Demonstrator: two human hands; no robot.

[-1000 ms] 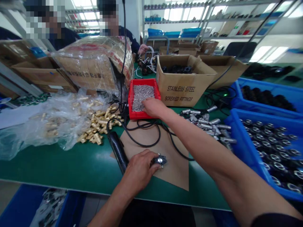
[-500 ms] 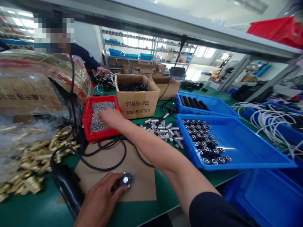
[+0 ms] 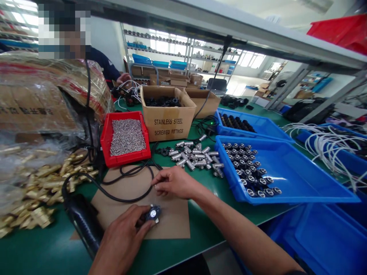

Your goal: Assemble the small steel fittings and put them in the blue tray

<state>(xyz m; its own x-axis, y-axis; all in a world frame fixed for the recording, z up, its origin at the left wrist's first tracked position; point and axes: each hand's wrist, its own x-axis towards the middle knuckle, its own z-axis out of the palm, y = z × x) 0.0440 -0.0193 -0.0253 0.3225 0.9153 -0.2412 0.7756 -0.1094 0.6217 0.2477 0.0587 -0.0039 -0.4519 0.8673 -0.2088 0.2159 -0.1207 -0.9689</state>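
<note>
My left hand point(image 3: 126, 231) is closed on a small dark round fitting point(image 3: 154, 213) with a silvery centre, keeping it low over the brown cardboard sheet point(image 3: 174, 225). Above and to the right of it is my right hand point(image 3: 173, 183), its thumb and fingers pinched together. What the pinch holds, if anything, is too small to name. Farther back stands the red bin point(image 3: 126, 158), filled with small silvery screw-like pieces point(image 3: 126, 136). A black cylindrical tool point(image 3: 83, 221) with a black cable lies left of my left hand.
Brass fittings point(image 3: 43, 191) are heaped at the left. Silvery cylinders point(image 3: 197, 154) lie behind my right hand. A blue tray point(image 3: 289, 172) with rows of dark fittings stands right, and a cardboard box point(image 3: 169, 120) at the back. Across the bench a person's hand point(image 3: 124, 78) is near white wires.
My right hand has come out of the red bin, back toward me, and now hovers near the fitting. My left hand stays on the fitting in nearly the same place.
</note>
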